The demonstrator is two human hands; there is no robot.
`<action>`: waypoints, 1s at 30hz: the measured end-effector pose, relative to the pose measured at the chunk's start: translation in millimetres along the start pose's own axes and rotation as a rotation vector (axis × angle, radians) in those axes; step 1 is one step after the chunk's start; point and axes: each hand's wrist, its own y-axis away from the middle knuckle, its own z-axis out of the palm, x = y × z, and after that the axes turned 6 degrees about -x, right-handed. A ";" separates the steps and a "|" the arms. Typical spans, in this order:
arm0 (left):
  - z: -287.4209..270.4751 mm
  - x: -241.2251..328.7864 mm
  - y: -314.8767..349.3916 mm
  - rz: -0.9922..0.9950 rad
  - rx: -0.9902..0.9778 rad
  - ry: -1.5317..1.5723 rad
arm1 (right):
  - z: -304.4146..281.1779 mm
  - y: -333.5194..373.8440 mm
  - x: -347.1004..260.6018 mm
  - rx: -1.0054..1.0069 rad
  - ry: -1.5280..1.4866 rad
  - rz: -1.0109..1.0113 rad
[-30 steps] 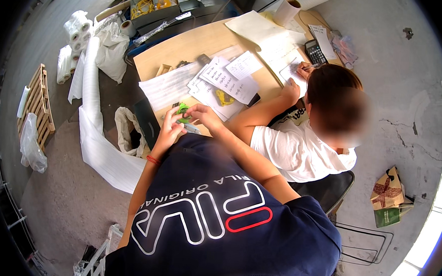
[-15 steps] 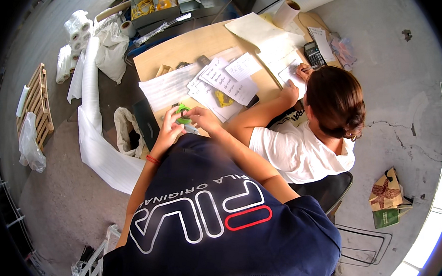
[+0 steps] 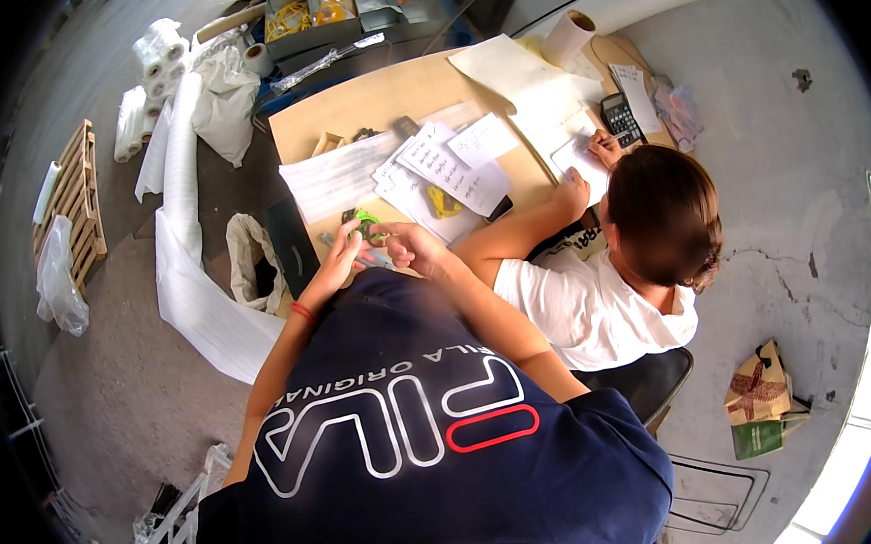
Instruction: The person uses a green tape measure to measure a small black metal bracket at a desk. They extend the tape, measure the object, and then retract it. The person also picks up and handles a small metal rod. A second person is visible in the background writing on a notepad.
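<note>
Small bright green object [image 3: 365,217] at a wooden desk's [image 3: 366,101] near edge, just beyond the loosely bent left hand [image 3: 337,258] and curled right hand [image 3: 417,247], whether either grips it unclear, paper sheets [image 3: 456,165] and yellow item [image 3: 444,203] farther on, white-shirted co-worker [image 3: 591,315] alongside

Plastic, paper, wood, cloth; mostly matt
Green item [image 3: 365,217] by L hand [image 3: 339,257] & R hand [image 3: 414,247], smooth, plastic-look; desk [image 3: 366,101] beyond both, smooth wood-look finish; paper sheets [image 3: 454,170] ahead of R hand, matt; foam-like wrap [image 3: 191,279] left of L hand, semi-matt; pallet [image 3: 77,194] farther left, rough bare wood; navy top [image 3: 363,332] just behind both, matt cloth
</note>
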 end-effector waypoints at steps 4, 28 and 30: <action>-9.1 -4.6 -10.8 -0.002 0.049 -0.145 | 3.2 2.9 -3.1 -0.048 0.054 0.037; 17.6 24.1 3.6 0.172 0.099 -0.069 | 4.5 6.3 3.6 -0.069 0.253 0.001; 19.6 26.0 5.9 0.164 0.113 -0.084 | 6.6 8.0 2.6 -0.079 0.237 0.004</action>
